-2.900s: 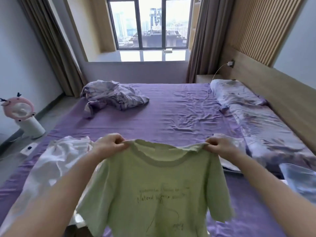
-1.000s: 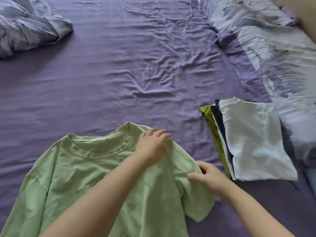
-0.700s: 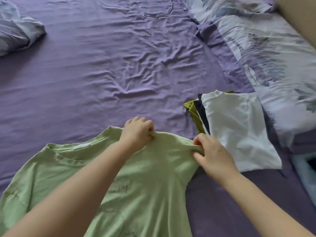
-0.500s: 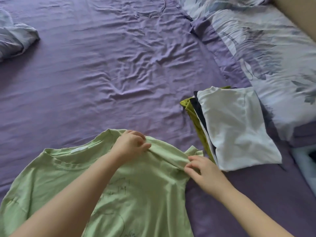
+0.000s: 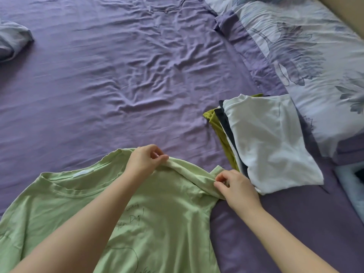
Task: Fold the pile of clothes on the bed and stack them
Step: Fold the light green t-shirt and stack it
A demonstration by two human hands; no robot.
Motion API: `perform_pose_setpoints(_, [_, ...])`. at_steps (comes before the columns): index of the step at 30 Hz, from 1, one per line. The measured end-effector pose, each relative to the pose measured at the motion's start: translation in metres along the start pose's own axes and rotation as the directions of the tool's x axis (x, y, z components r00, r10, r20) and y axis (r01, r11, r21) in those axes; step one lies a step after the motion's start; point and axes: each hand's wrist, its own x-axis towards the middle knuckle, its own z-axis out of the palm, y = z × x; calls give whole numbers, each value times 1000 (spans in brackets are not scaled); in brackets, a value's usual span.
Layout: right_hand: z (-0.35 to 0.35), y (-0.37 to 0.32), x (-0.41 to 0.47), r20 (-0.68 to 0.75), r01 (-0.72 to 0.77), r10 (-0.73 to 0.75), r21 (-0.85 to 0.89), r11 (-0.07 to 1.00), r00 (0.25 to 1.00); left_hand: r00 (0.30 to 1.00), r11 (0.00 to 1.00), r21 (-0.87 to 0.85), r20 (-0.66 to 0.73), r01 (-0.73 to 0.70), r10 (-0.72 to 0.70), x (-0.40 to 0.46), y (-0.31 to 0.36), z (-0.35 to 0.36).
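A light green T-shirt (image 5: 161,219) with black handwriting print lies front up on the purple bed sheet (image 5: 118,75), neckline to the left. My left hand (image 5: 145,160) pinches its right shoulder seam. My right hand (image 5: 234,186) pinches the rolled-in right sleeve, which is folded over onto the shirt body. To the right sits a stack of folded clothes (image 5: 266,140): a white piece on top, dark navy and olive-green edges showing beneath.
A floral pillow and duvet (image 5: 307,56) run along the right side of the bed. A crumpled floral cloth (image 5: 11,40) lies at the far left edge. A pale blue object (image 5: 352,186) shows at the right edge.
I laid the held-up shirt flat on the bed. Over the last second both hands gathered the right sleeve and drew it inward over the shirt body.
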Motion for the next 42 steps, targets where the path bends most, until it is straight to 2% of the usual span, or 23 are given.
perform_pose_setpoints(2, [-1,-2,1,-62,-10,14,71,997,998,999,1000,0,18,-30,30,-2,-2,0])
perform_pose_setpoints(6, [-3,-7,3,-166,16,17,196,980,986,992,985,121,48,-125,120,-5,-3,6])
perform_pose_setpoints(9, [-4,-8,5,-125,-15,47,248,969,991,993,958,262,38,-117,111,-8,2,13])
perform_pose_setpoints(12, [-5,-8,7,-49,-64,80,263,963,996,997,951,302,10,-71,72,-9,7,17])
perform_pose_setpoints(14, [-8,-11,10,-63,-81,105,299,951,992,997,949,307,-14,-68,77,-7,11,15])
perform_pose_setpoints(17, [-14,-16,16,-118,-104,159,377,920,980,981,883,452,-77,-127,181,-2,25,9])
perform_pose_setpoints(19, [-21,-20,23,-140,-110,181,409,906,973,976,841,526,-91,-123,200,4,38,2])
perform_pose_setpoints(21, [-29,-23,33,-153,-123,203,420,899,967,986,872,483,-98,-73,137,13,50,-6])
perform_pose_setpoints(23, [-35,-27,45,-154,-140,228,437,889,962,996,948,316,-92,23,6,26,57,-12])
perform_pose_setpoints(26, [-34,-40,62,-102,-166,286,614,772,953,985,986,58,-80,159,-155,41,61,-7])
perform_pose_setpoints(27, [-30,-42,68,-117,-161,279,585,795,953,982,985,0,-81,173,-173,42,62,-1])
perform_pose_setpoints(29, [-20,-44,74,-115,-126,171,321,939,978,983,985,-65,-82,161,-166,40,63,13])
perform_pose_setpoints(32, [1,-36,63,86,36,-40,47,998,995,995,997,-74,-103,-5,-2,21,57,35])
perform_pose_setpoints(34, [13,-29,40,93,212,-199,-147,966,975,977,988,8,-147,-156,156,-3,48,46])
perform_pose_setpoints(36, [23,-23,8,77,347,-339,-287,893,938,960,971,92,-157,-220,233,-35,35,53])
perform_pose_setpoints(42, [43,-22,-70,151,462,-438,-364,809,886,941,939,215,-147,-269,304,-141,-16,54])
